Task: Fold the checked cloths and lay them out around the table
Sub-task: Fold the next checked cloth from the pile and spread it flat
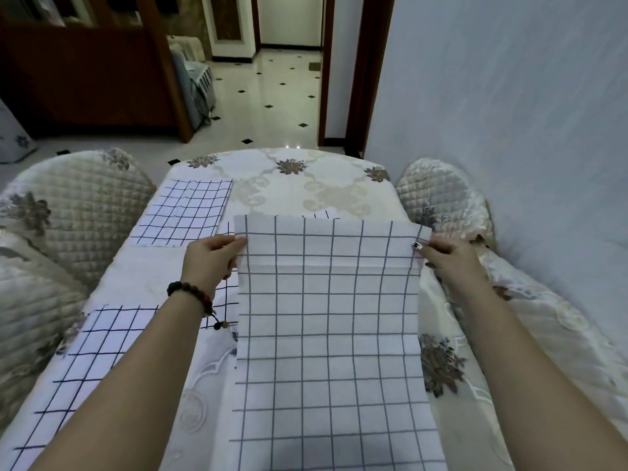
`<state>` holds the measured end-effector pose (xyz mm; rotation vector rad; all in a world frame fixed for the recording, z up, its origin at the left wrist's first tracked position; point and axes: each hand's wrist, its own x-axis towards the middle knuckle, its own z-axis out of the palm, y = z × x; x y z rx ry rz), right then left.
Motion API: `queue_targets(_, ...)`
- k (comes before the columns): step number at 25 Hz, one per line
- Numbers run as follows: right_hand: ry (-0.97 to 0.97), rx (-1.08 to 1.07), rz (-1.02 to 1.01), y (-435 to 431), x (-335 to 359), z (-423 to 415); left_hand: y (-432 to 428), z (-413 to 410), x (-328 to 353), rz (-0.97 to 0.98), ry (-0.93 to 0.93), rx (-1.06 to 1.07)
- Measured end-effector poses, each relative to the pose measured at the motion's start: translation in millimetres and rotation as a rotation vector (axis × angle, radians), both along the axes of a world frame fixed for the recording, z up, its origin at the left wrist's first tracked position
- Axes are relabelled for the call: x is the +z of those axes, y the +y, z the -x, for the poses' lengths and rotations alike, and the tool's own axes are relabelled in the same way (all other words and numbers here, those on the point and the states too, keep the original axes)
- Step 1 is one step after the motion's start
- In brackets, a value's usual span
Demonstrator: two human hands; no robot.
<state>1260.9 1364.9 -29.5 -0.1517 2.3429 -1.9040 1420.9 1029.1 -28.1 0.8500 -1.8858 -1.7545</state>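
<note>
A white checked cloth (331,334) hangs lifted in front of me above the table, spread wide with crease lines across it. My left hand (209,258) pinches its upper left corner and my right hand (448,258) pinches its upper right corner. A folded checked cloth (185,212) lies flat at the table's far left. Another checked cloth (88,365) lies at the near left edge, partly under my left forearm. More checked cloth (226,300) shows on the table behind the lifted one, mostly hidden.
The table (306,175) wears a cream floral cover. Quilted chair backs stand at the left (68,212) and at the right (445,195). A pale wall runs along the right; a tiled floor and doorway lie beyond the table.
</note>
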Motion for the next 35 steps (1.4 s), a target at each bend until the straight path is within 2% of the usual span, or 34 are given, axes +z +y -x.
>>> queue_targets(4, -0.123, 0.065, -0.013, 6, -15, -8, 2, -7, -17, -0.162, 0.026, -0.027)
queue_targets(6, -0.272, 0.129, 0.046, 9, -25, -19, 3, -16, -28, -0.227, 0.024, -0.040)
queue_targets(8, -0.427, 0.152, 0.130, 14, -36, -32, 6, -27, -42, -0.381, 0.019, -0.031)
queue_targets(11, -0.645, 0.072, 0.158, 23, -61, -48, 18, -46, -64, -0.528, -0.028, 0.006)
queue_targets(14, -0.645, 0.030, 0.076, 33, -93, -67, 32, -66, -94, -0.375, -0.175, -0.010)
queue_targets(19, -0.398, 0.044, -0.233, 44, -131, -97, 46, -93, -131, 0.026, -0.435, -0.063)
queue_targets(23, -0.281, -0.025, -0.322, 45, -159, -111, 56, -101, -148, 0.093, -0.525, -0.029)
queue_targets(27, -0.257, -0.088, -0.374, 48, -172, -125, 61, -106, -158, 0.192, -0.542, -0.046)
queue_targets(30, -0.181, -0.086, -0.504, 48, -173, -127, 64, -108, -160, 0.274, -0.533, -0.071)
queue_targets(35, -0.141, -0.071, -0.567, 51, -175, -135, 65, -111, -162, 0.352, -0.569, -0.095)
